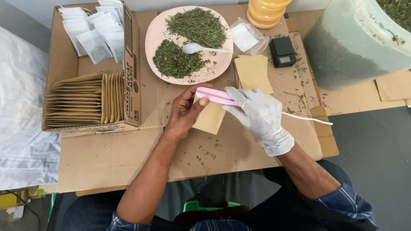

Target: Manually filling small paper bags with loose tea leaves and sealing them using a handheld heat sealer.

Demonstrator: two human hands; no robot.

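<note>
Slippage looks the likeliest trouble: the gloved right hand (260,114) presses a pink corded sealer (215,96) shut on the top edge of a tan paper pouch (209,118), which the bare left hand (185,112) pinches above the bench (128,154)

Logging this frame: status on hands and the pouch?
Left hand bare, holding kraft pouch. Gloved right hand clamps pink sealer on pouch top. Nothing in the way.
</note>
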